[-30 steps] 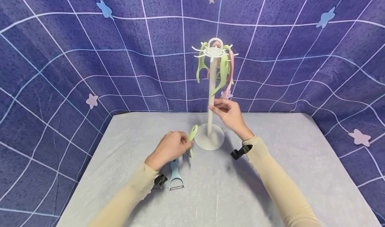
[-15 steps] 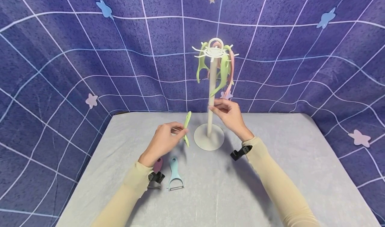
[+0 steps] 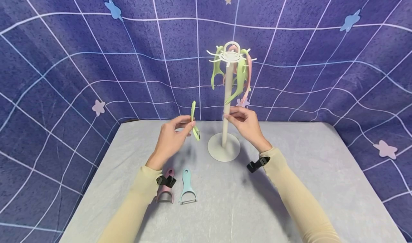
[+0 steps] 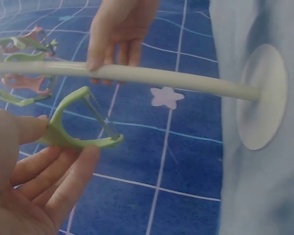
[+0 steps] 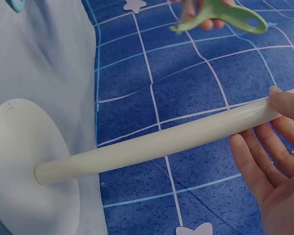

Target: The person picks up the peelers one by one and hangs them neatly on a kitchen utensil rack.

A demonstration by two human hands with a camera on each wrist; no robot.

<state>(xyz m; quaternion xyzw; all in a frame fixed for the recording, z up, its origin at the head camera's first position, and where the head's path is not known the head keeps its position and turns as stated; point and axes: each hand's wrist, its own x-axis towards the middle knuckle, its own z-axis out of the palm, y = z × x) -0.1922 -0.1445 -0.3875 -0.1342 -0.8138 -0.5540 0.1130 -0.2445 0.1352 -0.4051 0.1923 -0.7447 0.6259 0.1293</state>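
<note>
Left wrist, green forked peeler (image 4: pixel 60 134), left hand (image 4: pixel 33 182) pinching it, right hand (image 4: pixel 118 27) gripping pole (image 4: pixel 171 79)

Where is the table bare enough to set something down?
The table is bare right of the right sleeve, and between that sleeve and the blue peeler. It's crowded where the pink peeler lies by the left sleeve, and atop the stand, hung with peelers.

Bright head view, soft shadows on tabletop (image 3: pixel 222 210), dimmer wrist views, left hazy
</note>
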